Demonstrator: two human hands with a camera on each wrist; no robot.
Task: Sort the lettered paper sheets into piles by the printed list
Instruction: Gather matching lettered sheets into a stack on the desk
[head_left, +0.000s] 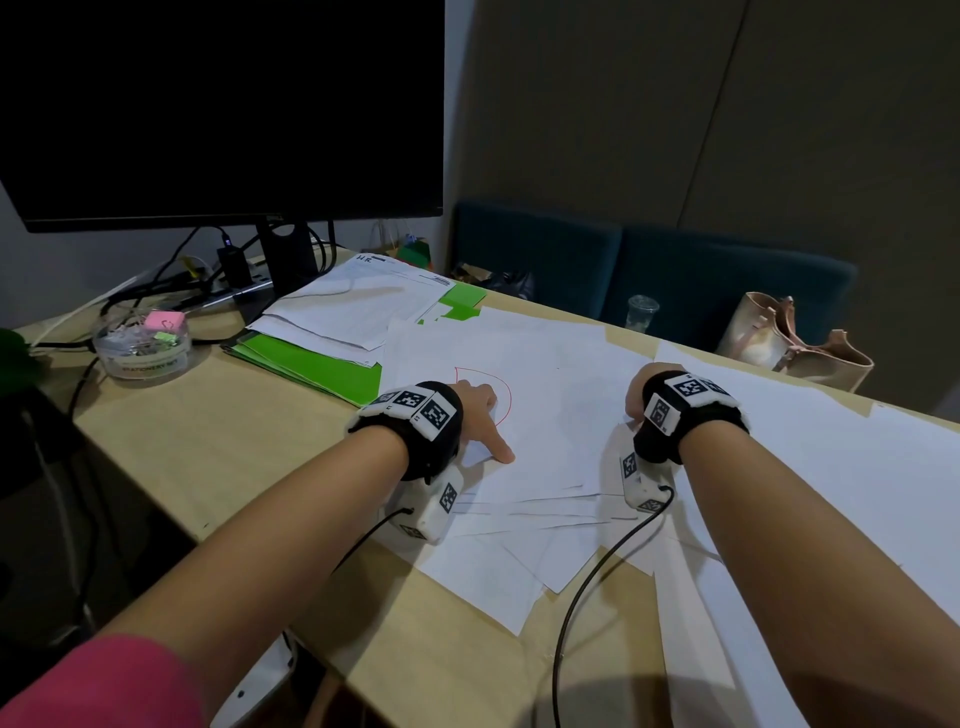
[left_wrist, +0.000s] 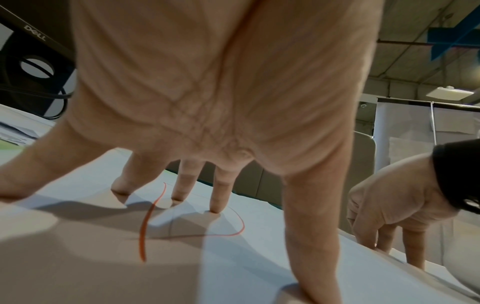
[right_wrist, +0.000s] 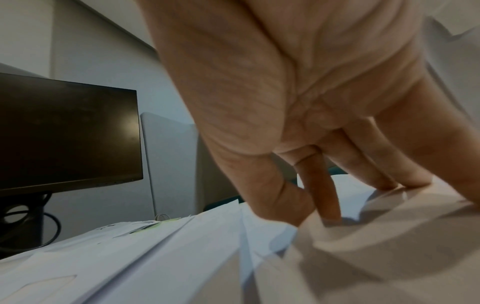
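Both the left hand (head_left: 480, 415) and the right hand (head_left: 636, 400) press spread fingertips on the top sheet (head_left: 545, 441). It looks thin, limp and slippery. Better to lift it by a free corner.

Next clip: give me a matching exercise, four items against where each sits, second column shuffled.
Items:
1. left hand
2. green folder
3. clear stationery tub
4. beige handbag

Places:
A. under a stack of white papers by the monitor
B. on the bench behind the desk
C. fingertips down on the sheet with the red letter
D. far left of the desk, near the cables

Pairs: 1-C, 2-A, 3-D, 4-B
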